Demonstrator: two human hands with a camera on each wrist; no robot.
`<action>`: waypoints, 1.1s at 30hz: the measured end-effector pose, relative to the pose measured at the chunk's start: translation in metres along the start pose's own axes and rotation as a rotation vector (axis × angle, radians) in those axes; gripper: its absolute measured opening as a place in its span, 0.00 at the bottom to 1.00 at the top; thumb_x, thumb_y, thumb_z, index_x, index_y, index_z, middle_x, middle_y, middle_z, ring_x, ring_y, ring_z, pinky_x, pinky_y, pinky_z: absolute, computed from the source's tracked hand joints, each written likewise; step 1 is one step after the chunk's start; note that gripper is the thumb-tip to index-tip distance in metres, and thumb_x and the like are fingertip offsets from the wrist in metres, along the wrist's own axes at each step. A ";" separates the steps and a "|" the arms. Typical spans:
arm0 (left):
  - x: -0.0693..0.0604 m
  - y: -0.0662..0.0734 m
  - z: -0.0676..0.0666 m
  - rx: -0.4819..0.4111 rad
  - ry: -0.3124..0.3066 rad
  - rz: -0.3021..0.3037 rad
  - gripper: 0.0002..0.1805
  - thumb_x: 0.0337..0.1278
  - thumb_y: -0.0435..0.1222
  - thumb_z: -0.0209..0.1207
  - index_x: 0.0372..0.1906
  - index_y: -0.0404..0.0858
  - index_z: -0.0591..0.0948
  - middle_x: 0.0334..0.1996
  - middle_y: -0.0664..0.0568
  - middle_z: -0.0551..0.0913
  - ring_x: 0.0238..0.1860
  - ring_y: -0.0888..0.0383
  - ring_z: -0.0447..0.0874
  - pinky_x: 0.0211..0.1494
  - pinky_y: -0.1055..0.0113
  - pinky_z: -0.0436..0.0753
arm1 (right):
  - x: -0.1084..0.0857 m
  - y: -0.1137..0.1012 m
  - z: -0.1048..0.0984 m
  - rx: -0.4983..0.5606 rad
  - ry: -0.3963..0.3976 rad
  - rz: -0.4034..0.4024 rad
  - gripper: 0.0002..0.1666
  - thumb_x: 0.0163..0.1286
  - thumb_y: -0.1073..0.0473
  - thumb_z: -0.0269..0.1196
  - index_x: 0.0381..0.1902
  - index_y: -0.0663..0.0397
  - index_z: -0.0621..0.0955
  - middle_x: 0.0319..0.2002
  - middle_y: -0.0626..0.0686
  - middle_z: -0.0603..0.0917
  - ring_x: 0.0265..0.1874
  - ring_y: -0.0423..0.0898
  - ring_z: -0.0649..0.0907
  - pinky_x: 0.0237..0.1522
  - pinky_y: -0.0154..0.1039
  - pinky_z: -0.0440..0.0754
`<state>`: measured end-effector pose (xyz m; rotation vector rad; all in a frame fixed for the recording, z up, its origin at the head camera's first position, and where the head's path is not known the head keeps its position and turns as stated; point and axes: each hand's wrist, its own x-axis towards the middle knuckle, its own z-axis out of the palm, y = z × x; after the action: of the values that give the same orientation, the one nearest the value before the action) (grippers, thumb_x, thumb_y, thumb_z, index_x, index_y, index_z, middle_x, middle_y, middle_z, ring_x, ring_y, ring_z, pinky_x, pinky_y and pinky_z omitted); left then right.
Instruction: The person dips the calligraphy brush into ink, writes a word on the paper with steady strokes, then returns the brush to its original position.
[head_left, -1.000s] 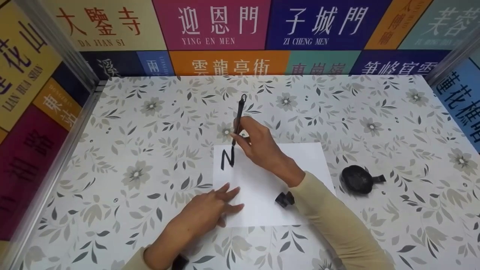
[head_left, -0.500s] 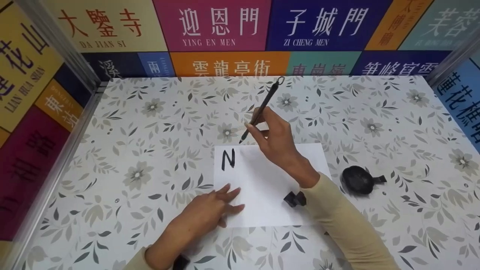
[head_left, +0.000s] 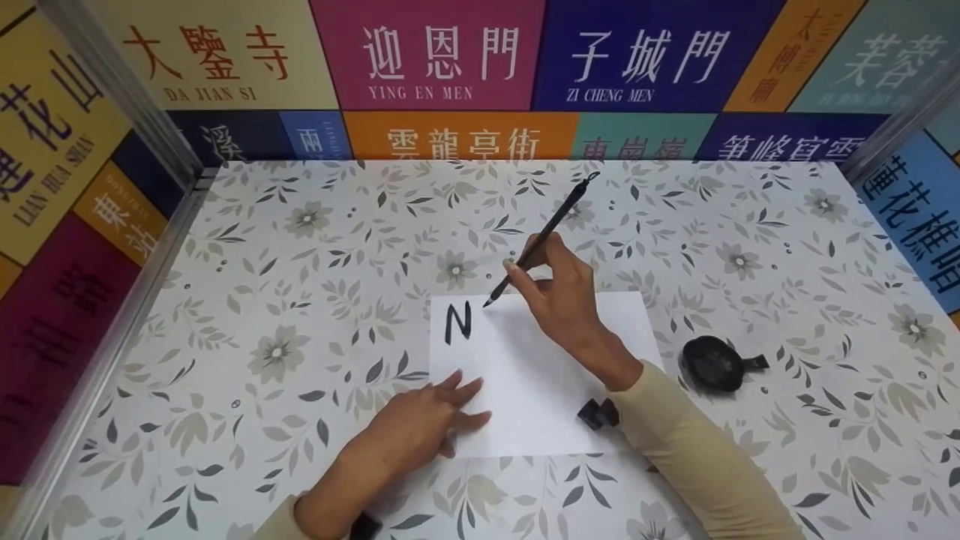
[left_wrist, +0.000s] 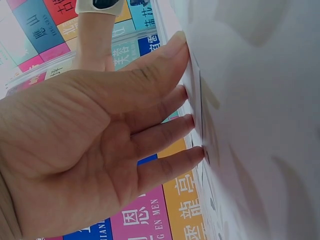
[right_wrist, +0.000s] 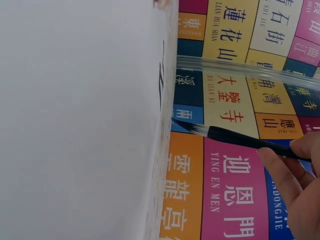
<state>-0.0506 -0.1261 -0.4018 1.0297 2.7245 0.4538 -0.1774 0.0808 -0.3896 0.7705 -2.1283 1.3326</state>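
Observation:
A white sheet of paper bears a black, N-shaped mark near its upper left corner. My right hand pinches a dark brush, tilted with its top to the upper right. In the head view the brush tip is just right of the mark, by the paper's top edge; the right wrist view shows the tip pointed and dark, close to the sheet. My left hand rests on the paper's lower left part with fingers spread; its fingertips touch the surface in the left wrist view, where the hand fills the left side.
Right of the paper lies a small round black dish with a short handle. A black object shows beside the right sleeve, over the paper. The table has a floral cover, and colourful panels with lettering stand behind and beside it.
The right hand has lifted the brush off the N-shaped mark, moved right and tilted the brush over; over the last half second the tip came slightly down. The left hand stays in place.

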 end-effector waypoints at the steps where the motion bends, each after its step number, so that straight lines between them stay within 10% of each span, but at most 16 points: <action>1: 0.000 0.000 0.000 -0.004 -0.001 -0.003 0.31 0.37 0.35 0.69 0.56 0.49 0.81 0.65 0.49 0.70 0.66 0.47 0.66 0.47 0.58 0.81 | 0.000 0.000 0.001 0.002 0.000 0.001 0.15 0.62 0.64 0.67 0.41 0.65 0.73 0.35 0.57 0.79 0.33 0.47 0.85 0.27 0.31 0.83; 33: 0.001 0.000 -0.001 -0.012 -0.038 0.007 0.32 0.40 0.35 0.69 0.58 0.47 0.79 0.66 0.47 0.69 0.67 0.47 0.64 0.51 0.57 0.79 | 0.001 0.011 0.008 -0.057 -0.054 0.024 0.15 0.65 0.61 0.65 0.42 0.64 0.73 0.32 0.53 0.80 0.33 0.43 0.83 0.28 0.26 0.81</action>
<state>-0.0521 -0.1258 -0.4008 1.0343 2.6819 0.4470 -0.1864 0.0771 -0.3990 0.7688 -2.2138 1.2713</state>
